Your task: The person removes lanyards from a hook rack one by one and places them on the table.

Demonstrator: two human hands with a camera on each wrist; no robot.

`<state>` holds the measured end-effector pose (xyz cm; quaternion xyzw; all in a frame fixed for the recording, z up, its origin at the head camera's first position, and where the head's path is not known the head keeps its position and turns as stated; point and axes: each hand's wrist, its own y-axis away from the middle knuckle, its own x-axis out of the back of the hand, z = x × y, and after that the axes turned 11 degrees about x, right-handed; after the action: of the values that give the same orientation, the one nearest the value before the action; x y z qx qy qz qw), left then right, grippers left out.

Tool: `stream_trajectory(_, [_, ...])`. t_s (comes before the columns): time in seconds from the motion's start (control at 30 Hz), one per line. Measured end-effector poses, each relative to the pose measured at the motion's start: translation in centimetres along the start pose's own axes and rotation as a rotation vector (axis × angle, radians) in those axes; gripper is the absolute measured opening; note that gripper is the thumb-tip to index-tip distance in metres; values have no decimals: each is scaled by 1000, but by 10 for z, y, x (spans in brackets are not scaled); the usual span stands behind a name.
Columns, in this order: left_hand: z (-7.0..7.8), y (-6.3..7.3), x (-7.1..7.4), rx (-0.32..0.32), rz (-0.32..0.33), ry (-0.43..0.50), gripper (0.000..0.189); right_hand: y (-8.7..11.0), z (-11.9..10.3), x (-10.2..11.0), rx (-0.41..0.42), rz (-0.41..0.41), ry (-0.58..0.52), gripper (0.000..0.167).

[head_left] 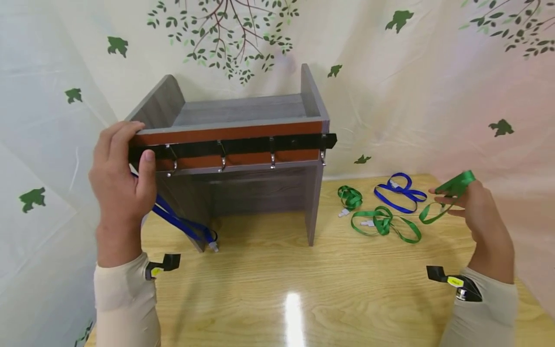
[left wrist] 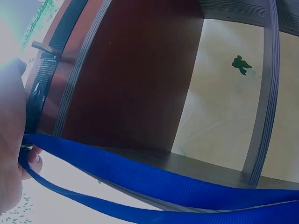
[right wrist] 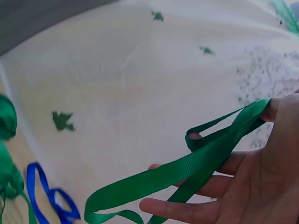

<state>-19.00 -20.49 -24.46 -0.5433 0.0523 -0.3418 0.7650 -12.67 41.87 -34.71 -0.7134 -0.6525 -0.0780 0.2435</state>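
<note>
My left hand [head_left: 125, 173] grips the left front corner of a grey wooden shelf [head_left: 243, 110], fingers over the top and thumb on the front. Along its red-brown front board runs a black rail [head_left: 251, 145] with several metal hooks [head_left: 223, 156]. A blue lanyard [head_left: 173, 217] hangs down at the left end, its top hidden behind my left hand in the head view; the left wrist view shows its blue strap [left wrist: 140, 170] by the fingertips. Off to the right, my right hand [head_left: 481, 217] holds a looped green lanyard [right wrist: 187, 163] between thumb and fingers, above the table.
Right of the shelf, a bundled green lanyard [head_left: 350, 197], a looser green lanyard [head_left: 383, 224] and a blue lanyard [head_left: 401, 193] lie on the wooden table [head_left: 260, 289]. A pale curtain [head_left: 390, 86] printed with leaves hangs behind and beside the table.
</note>
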Motion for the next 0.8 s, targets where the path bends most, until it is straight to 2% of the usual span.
stream_trajectory(0.1, [1,0,1,1,1,-3,75,-3,14,6,-80,14,43,70])
stream_trajectory(0.2, [2,-1,1,2,3,-4,75,-4,25,11,-127,4,67,71])
stream_trajectory(0.33, [2,0,2,7,3,-7,75,-5,36,14,-170,5,-6,73])
stream_trajectory(0.47, [2,0,1,6,1,-7,75,-5,46,16,-195,15,-27,72])
stream_trajectory(0.63, [3,-1,0,6,-6,-5,74,-6,61,15,-184,57,31,64])
stream_trajectory(0.8, [2,-1,0,9,-8,1,73,-7,73,15,-210,134,-163,60])
